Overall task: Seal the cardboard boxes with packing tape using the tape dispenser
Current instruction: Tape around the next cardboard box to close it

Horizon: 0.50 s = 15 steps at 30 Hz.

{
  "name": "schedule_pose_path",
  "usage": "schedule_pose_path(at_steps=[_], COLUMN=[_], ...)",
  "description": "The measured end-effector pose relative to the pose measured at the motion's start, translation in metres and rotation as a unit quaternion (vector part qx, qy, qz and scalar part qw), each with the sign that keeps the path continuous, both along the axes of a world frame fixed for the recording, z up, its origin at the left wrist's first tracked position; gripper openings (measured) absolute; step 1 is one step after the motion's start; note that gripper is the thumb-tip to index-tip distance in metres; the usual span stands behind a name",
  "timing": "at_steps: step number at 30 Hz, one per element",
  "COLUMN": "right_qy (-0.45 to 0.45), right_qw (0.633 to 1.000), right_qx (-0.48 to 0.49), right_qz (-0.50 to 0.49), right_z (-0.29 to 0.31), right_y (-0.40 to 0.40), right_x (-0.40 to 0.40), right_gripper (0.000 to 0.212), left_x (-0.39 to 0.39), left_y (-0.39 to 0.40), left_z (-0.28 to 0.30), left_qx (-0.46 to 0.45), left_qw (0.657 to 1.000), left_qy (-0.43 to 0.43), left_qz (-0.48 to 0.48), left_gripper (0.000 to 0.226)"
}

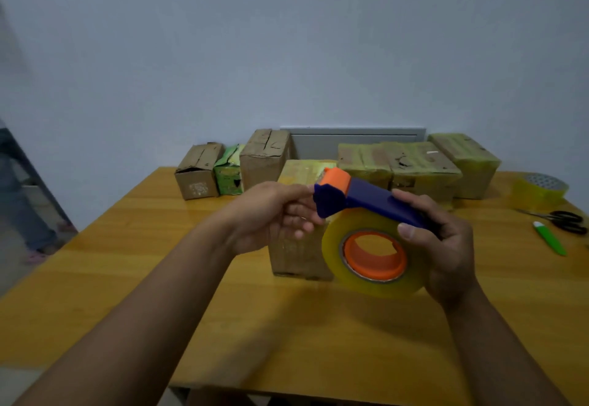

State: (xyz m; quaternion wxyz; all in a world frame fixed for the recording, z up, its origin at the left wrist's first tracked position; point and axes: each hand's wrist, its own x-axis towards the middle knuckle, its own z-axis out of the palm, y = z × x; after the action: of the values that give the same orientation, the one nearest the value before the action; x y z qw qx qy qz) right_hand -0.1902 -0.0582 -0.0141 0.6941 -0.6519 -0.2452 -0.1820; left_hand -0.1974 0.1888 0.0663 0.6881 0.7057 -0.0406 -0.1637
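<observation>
My right hand (446,246) grips the blue handle of the tape dispenser (366,197), which carries a yellowish tape roll (366,278) on an orange core. My left hand (274,214) is at the dispenser's blue and orange head, fingers curled, thumb and forefinger pinching at its tip. I hold the dispenser in the air in front of a cardboard box (296,246) standing mid-table, its top covered in tape. Three tape-covered boxes (424,163) stand behind it to the right. Two plain boxes (197,173) and a green carton (228,173) stand at the back left.
On the wooden table (127,262), at the right, lie a spare tape roll (538,190), black scissors (564,221) and a green utility knife (549,236). A person's legs (22,214) show at the far left on the floor. A white wall rises behind.
</observation>
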Motion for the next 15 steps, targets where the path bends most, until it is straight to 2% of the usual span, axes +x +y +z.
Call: schedule_pose_path(at_steps=[4, 8, 11, 13, 15], right_qy=[0.002, 0.002, -0.006, -0.022, -0.032], right_qw=[1.0, 1.0, 0.999, 0.997, 0.996], right_qx=[0.002, -0.004, -0.034, -0.068, -0.085], right_qz=[0.01, 0.008, -0.001, -0.011, -0.013], right_z=[-0.001, 0.0, 0.001, 0.002, 0.004], right_y=[0.003, 0.003, 0.004, 0.003, 0.001], right_x=[-0.001, -0.001, -0.001, 0.0, 0.001], right_gripper=[0.042, 0.045, 0.045, 0.046, 0.046], left_x=[-0.002, -0.002, 0.0, 0.003, 0.006], left_y=[0.0, 0.0, 0.0, -0.001, -0.003], left_z=[-0.002, -0.001, 0.0, 0.003, 0.008], left_qx=[-0.044, -0.009, 0.112, 0.221, 0.272], left_qw=[0.998, 0.999, 0.992, 0.967, 0.949], left_qy=[0.035, 0.026, -0.043, -0.1, -0.135], left_qz=[0.019, 0.025, 0.047, 0.071, 0.081], left_gripper=[0.025, 0.024, 0.02, 0.021, 0.023])
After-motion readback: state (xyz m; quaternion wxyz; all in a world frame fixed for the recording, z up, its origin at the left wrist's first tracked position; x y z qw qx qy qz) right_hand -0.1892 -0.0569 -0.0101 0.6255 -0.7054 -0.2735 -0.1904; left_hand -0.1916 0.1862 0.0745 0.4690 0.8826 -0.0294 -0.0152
